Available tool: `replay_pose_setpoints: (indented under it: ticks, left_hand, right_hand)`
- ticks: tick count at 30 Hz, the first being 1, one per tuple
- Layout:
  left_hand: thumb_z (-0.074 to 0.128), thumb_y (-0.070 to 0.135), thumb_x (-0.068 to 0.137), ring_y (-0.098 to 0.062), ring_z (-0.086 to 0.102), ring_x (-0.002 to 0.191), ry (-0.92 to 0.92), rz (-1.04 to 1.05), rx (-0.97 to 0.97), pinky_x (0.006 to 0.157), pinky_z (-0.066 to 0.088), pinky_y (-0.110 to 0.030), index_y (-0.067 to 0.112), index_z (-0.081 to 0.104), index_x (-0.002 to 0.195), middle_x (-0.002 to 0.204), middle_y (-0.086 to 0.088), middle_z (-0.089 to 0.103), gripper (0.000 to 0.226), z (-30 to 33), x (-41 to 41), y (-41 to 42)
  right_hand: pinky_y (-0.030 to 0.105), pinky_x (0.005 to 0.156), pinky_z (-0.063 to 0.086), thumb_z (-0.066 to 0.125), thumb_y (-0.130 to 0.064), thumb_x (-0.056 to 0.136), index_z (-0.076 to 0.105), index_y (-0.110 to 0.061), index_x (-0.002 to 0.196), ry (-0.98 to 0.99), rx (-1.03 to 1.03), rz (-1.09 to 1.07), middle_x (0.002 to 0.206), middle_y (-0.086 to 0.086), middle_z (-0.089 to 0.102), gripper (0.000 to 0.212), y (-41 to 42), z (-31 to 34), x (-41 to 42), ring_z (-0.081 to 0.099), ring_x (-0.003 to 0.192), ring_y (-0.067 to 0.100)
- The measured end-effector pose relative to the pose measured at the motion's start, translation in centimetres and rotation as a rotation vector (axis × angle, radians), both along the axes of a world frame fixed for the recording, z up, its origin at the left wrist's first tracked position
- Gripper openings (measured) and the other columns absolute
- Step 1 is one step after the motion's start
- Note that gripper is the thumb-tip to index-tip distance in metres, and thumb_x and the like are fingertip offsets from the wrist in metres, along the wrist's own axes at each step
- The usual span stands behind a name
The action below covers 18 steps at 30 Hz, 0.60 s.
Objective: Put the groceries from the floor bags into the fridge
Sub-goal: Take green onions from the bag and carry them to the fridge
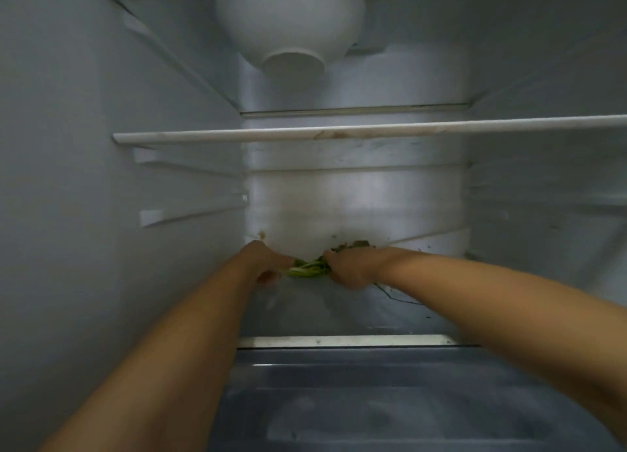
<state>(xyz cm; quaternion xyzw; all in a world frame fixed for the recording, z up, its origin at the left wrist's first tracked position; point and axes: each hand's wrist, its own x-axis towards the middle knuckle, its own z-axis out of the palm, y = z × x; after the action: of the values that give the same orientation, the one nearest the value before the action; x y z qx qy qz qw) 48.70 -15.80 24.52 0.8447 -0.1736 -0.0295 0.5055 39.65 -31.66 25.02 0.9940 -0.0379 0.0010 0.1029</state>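
Note:
Both my arms reach deep into the open fridge, onto the lowest glass shelf. A bunch of green leafy vegetables lies between my hands near the back wall. My left hand grips its left end and my right hand grips its right end, where brownish roots and thin dark strands stick out. Most of the bunch is hidden by my fingers. No floor bags are in view.
A white-edged glass shelf crosses above my hands. A white bowl stands on the shelf above that, seen from below. A translucent crisper drawer sits under the lowest shelf. Shelf rails line the left wall.

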Motion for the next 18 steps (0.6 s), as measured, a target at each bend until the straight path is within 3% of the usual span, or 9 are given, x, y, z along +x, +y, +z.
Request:
replay_pose_setpoints:
  ticks: [2,4,7,8,9,11,12,18]
  left_hand:
    - [0.081,0.029,0.070,-0.031,0.063,0.104,-0.105,0.079,0.103,0.080,0.051,-0.036,-0.003,0.060,0.113,0.114,-0.018,0.063,0.058,0.0,0.0,0.4]
    - [0.080,0.040,0.069,-0.032,0.065,0.100,-0.142,0.088,0.214,0.079,0.054,-0.033,-0.006,0.061,0.114,0.116,-0.021,0.063,0.067,0.3,-0.4,0.8]
    - [0.071,0.032,0.083,-0.026,0.060,0.085,-0.086,0.088,0.268,0.049,0.052,-0.020,-0.007,0.054,0.121,0.117,-0.020,0.061,0.056,0.9,-1.2,1.7]
    - [0.070,0.031,0.084,-0.026,0.061,0.089,-0.109,0.104,0.330,0.052,0.053,-0.019,-0.006,0.054,0.122,0.115,-0.019,0.061,0.056,1.2,-1.5,2.0]
    - [0.069,0.033,0.084,-0.028,0.064,0.096,-0.143,0.122,0.387,0.066,0.056,-0.022,-0.005,0.054,0.122,0.113,-0.017,0.062,0.056,1.6,-1.9,2.4]
    - [0.067,0.035,0.085,-0.032,0.061,0.111,-0.199,0.145,0.435,0.091,0.053,-0.034,-0.004,0.052,0.124,0.125,-0.018,0.058,0.057,2.5,-3.2,3.2]
    - [0.064,0.034,0.087,-0.033,0.058,0.116,-0.227,0.140,0.445,0.095,0.050,-0.036,-0.003,0.049,0.127,0.131,-0.019,0.054,0.056,3.1,-3.8,3.4]
    - [0.050,0.029,0.094,-0.035,0.056,0.112,-0.491,0.166,0.512,0.091,0.046,-0.037,0.003,0.054,0.121,0.126,-0.019,0.056,0.038,4.1,-10.5,4.8]
  right_hand:
    - [0.029,0.075,0.038,0.032,-0.028,0.102,0.021,-0.010,0.146,-0.005,0.014,-0.026,0.131,0.015,0.052,0.048,0.4,-0.3,-0.2,0.049,0.090,0.020]
    - [0.031,0.081,0.040,0.033,-0.033,0.102,0.020,-0.013,0.147,-0.008,0.028,-0.048,0.133,0.013,0.051,0.051,0.7,0.2,-1.0,0.052,0.098,0.022]
    - [0.038,0.100,0.040,0.039,-0.049,0.096,0.017,-0.018,0.149,0.009,0.121,-0.076,0.148,0.012,0.037,0.065,0.8,2.2,-2.7,0.046,0.126,0.030]
    - [0.040,0.105,0.039,0.040,-0.054,0.095,0.014,-0.021,0.150,0.005,0.161,-0.091,0.153,0.010,0.031,0.069,0.8,3.1,-3.5,0.042,0.131,0.030]
    - [0.041,0.107,0.037,0.039,-0.056,0.094,0.013,-0.023,0.150,-0.016,0.184,-0.096,0.155,0.009,0.028,0.071,0.8,4.1,-4.3,0.040,0.133,0.030]
    - [0.040,0.107,0.037,0.038,-0.055,0.095,0.018,-0.022,0.150,-0.084,0.185,-0.098,0.154,0.007,0.030,0.068,1.0,5.9,-6.2,0.044,0.130,0.030]
    - [0.040,0.106,0.037,0.038,-0.053,0.096,0.022,-0.021,0.149,-0.117,0.189,-0.099,0.153,0.008,0.032,0.064,1.2,6.5,-7.3,0.045,0.129,0.029]
    - [0.037,0.095,0.042,0.040,-0.035,0.099,0.045,-0.014,0.135,-0.293,0.166,-0.042,0.133,0.014,0.052,0.043,3.8,5.1,-12.0,0.051,0.116,0.031]
